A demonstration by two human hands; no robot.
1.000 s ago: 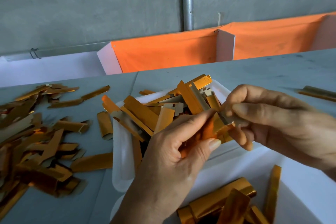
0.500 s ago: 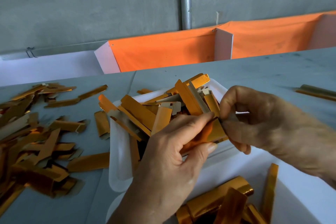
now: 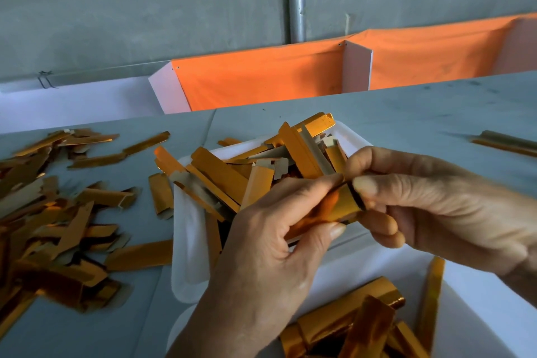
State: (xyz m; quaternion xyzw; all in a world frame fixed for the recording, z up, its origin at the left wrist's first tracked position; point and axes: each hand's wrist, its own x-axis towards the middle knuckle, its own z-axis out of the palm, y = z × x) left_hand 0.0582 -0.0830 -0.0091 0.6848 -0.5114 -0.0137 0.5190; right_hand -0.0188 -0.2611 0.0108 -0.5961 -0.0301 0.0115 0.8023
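Both hands work one small gold foil card piece point(image 3: 338, 209) above a white tray point(image 3: 189, 241). My left hand point(image 3: 270, 244) grips the piece between thumb and curled fingers from the left. My right hand point(image 3: 430, 206) pinches its right end, thumb on top and fingers curled beneath. Most of the piece is hidden by my fingers. The tray is heaped with flat gold card strips point(image 3: 220, 171).
A loose pile of gold strips point(image 3: 49, 212) spreads over the grey table at left. A white box point(image 3: 470, 299) at bottom right holds folded gold pieces point(image 3: 348, 320). Two strips point(image 3: 508, 142) lie at far right. An orange-lined bin point(image 3: 261, 78) stands behind the table.
My right hand has shifted its pinch on the piece's end, and the piece now looks more closed up into a tube. The left hand has barely moved.
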